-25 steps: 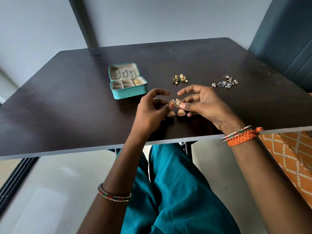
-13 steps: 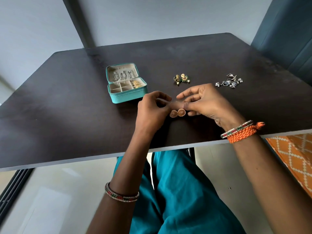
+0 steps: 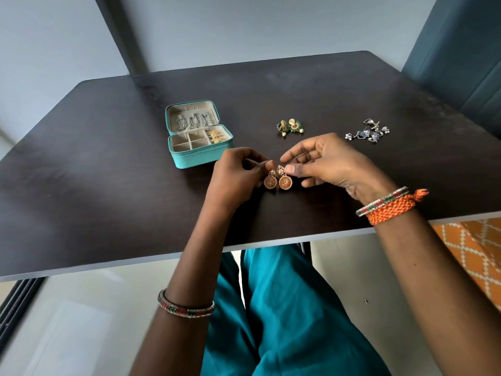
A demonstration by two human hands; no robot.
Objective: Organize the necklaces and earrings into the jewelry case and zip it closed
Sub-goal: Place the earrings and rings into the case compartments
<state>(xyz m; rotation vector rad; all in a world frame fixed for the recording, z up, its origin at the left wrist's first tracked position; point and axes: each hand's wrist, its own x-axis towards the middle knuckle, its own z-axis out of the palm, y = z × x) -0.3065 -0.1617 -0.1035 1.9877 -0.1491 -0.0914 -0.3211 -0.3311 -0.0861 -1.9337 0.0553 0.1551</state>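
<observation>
A pair of gold jhumka earrings (image 3: 278,181) hangs between my hands above the dark table (image 3: 108,185). My left hand (image 3: 234,176) pinches the top of the left earring, and my right hand (image 3: 329,164) pinches the right one with thumb and finger. The teal jewelry case (image 3: 200,156) stands open just left of my hands, with silver pieces hung in its lid and gold earrings in its right compartment. A gold and green earring pair (image 3: 289,127) lies behind my hands. A silver earring cluster (image 3: 368,132) lies further right.
The table's near edge runs just under my wrists, with my teal-clad legs below it. A blue chair back (image 3: 461,58) stands at the right rear. An orange patterned cloth (image 3: 477,251) shows at the lower right.
The two earrings have turned, so their round undersides now face me. My hands stay close together over the same spot; the view has shifted slightly.
</observation>
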